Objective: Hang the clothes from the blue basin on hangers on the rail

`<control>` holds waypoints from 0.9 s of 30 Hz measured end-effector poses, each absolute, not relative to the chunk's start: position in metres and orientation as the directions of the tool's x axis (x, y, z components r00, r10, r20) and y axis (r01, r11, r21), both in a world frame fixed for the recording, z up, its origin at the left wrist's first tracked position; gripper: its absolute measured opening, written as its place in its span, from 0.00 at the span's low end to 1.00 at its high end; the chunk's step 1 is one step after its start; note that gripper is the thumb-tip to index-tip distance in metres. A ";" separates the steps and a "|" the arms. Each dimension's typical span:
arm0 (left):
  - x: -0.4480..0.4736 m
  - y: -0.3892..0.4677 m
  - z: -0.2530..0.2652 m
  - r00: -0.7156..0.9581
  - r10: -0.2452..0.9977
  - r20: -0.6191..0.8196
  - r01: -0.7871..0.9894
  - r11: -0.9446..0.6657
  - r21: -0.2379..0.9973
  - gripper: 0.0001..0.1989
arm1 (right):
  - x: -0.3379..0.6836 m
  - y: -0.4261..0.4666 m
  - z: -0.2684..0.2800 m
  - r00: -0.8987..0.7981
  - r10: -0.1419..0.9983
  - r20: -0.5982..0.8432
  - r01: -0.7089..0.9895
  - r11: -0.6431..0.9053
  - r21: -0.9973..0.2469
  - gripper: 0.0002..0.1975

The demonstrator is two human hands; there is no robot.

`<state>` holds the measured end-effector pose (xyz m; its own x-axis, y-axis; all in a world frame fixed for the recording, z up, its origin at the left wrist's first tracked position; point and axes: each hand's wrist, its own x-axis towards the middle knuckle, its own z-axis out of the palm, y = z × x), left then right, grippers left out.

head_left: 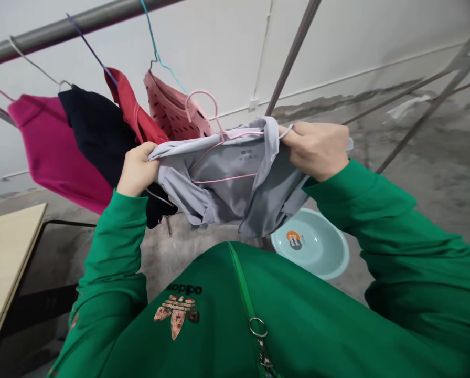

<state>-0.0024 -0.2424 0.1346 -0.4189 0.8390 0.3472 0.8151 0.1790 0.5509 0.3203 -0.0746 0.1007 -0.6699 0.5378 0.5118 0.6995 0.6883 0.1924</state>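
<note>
Fingers of the left hand are pressing closed against the thumb, gripping one upper corner of a grey garment. The right hand is making a loose fist, its fingers folding in and gripping the other upper corner. The garment is hanging between the two hands, its top edge sitting inside both grips and its body drooping below the fingers. A pale loop is showing beside the right thumb; it may be a cord or a strap, the view being too poor to settle it. A pink hanger is lying within the garment's opening, its hook rising above the edge between the hands. Beyond the left hand, a dark garment, a magenta garment, a red garment and a pink garment with dark marks are hanging below a metal rail. Under the right forearm, a pale green basin is resting on the floor.
</note>
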 end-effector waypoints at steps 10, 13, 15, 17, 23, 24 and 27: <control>0.051 -0.270 0.148 -0.146 0.984 0.099 0.500 -0.013 0.866 0.13 | 0.323 -0.079 0.106 -0.605 0.499 0.620 0.748 0.622 0.229 0.19; 0.071 -0.282 0.148 0.251 0.963 0.100 0.467 -0.211 0.859 0.24 | 0.332 -0.071 0.097 -0.546 0.471 0.693 0.762 0.624 0.176 0.20; 0.067 -0.284 0.146 0.277 0.944 0.179 0.564 -0.311 0.765 0.23 | 0.342 -0.064 0.087 -0.514 0.450 0.730 0.746 0.654 0.122 0.22; 0.050 -0.278 0.138 0.120 0.935 0.333 0.738 -0.309 0.601 0.21 | 0.355 -0.058 0.078 -0.496 0.407 0.767 0.696 0.714 0.072 0.23; 0.017 -0.244 0.079 0.040 0.931 0.364 0.857 -0.219 0.467 0.26 | 0.385 -0.051 0.071 -0.381 0.301 0.874 0.431 0.894 -0.120 0.23; 0.018 -0.239 0.070 0.006 0.934 0.358 0.824 -0.207 0.527 0.25 | 0.387 -0.051 0.074 -0.361 0.303 0.882 0.391 0.908 -0.152 0.23; 0.022 -0.230 0.055 -0.175 0.914 0.366 0.717 -0.136 0.684 0.20 | 0.394 -0.051 0.081 -0.330 0.331 0.884 0.326 0.919 -0.222 0.23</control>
